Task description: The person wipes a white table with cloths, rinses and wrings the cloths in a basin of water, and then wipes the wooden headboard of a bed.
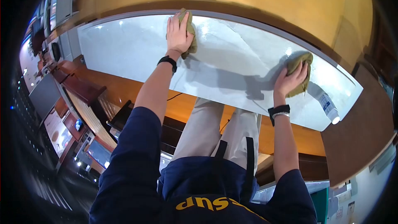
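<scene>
Left hand (179,33) spread flat, pressing a cloth (191,37) to the white panel (124,49). Right hand (290,79) clutches a second cloth (299,68), with a spray bottle (327,107) at its four o'clock (well apart from the left).

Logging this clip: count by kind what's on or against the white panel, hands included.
Olive cloths: 2, the left cloth and the right cloth
Hands on the cloths: 2, the left hand and the right hand
Spray bottle: 1
Total: 5
</scene>
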Motion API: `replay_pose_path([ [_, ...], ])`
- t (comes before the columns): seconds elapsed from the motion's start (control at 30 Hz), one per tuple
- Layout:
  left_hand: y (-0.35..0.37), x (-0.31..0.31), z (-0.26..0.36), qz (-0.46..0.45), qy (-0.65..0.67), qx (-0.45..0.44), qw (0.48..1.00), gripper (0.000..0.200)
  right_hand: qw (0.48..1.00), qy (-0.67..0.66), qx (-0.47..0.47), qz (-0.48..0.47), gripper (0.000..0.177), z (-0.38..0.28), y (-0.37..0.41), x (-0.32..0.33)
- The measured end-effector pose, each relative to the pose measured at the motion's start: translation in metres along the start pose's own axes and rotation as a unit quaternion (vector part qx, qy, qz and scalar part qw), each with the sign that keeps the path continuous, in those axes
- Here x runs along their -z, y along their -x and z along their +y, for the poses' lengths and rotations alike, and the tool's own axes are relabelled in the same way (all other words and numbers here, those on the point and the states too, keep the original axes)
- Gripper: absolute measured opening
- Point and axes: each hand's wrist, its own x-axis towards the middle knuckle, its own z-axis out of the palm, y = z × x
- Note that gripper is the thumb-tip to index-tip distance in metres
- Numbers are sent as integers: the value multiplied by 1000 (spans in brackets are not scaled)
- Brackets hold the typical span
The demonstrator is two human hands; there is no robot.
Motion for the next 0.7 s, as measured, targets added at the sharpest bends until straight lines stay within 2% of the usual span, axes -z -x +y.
replay_pose_path([
  [0.1,-6,10,-18,-29,14,-32,999,64,999,32,-18,25,58,-7,-9,-13],
  [0.17,-10,10,-32,-58,18,-87,994,64,998,52,-21,31,58,-8,-9,-15],
  [0.5,-13,10,-34,-52,78,-99,991,63,995,85,-3,58,55,-8,-11,-17],
  [0.7,-14,9,-34,-57,31,-115,991,60,994,99,-15,38,59,-9,-10,-15],
])
